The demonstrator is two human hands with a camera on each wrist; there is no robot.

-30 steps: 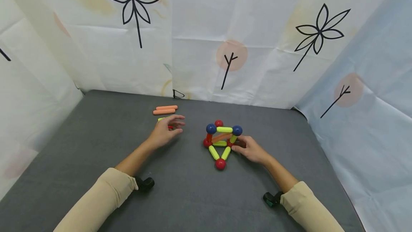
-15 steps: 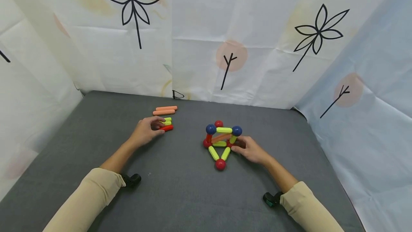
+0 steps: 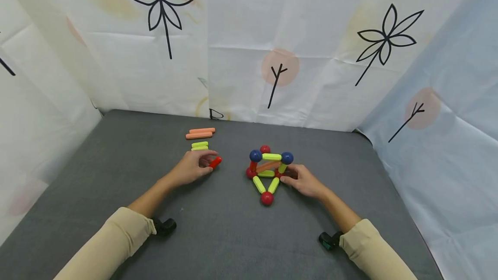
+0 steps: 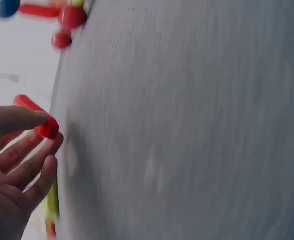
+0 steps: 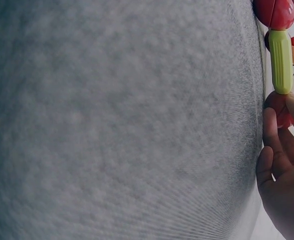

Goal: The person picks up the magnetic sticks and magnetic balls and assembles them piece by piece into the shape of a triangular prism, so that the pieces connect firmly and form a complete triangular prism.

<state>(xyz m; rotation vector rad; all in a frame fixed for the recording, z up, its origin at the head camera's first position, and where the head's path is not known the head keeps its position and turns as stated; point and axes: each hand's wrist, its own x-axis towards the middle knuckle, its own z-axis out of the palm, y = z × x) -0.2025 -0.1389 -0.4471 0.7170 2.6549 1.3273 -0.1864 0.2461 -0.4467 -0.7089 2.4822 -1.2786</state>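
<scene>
My left hand [image 3: 190,167] pinches a short red rod [image 3: 215,162] between thumb and fingers, held to the left of a ball-and-rod structure. In the left wrist view the thumb lies over the red rod [image 4: 33,107], while the other fingers are spread loosely. The structure has a front red ball [image 3: 266,198], yellow-green rods [image 3: 258,184], an orange rod [image 3: 268,166] and two blue balls on top, one being the left blue ball [image 3: 255,155]. My right hand [image 3: 303,179] grips its right corner; the right wrist view shows thumb and fingers around a red ball [image 5: 275,103] there.
Behind the left hand, short yellow-green rods [image 3: 200,144] lie side by side. Farther back are two longer orange rods [image 3: 199,135]. The grey table [image 3: 225,237] meets a patterned white cloth [image 3: 241,85] at the back.
My left hand has picked up the red rod from beside the yellow-green ones and moved it right, toward the structure. The right hand and the structure have stayed put.
</scene>
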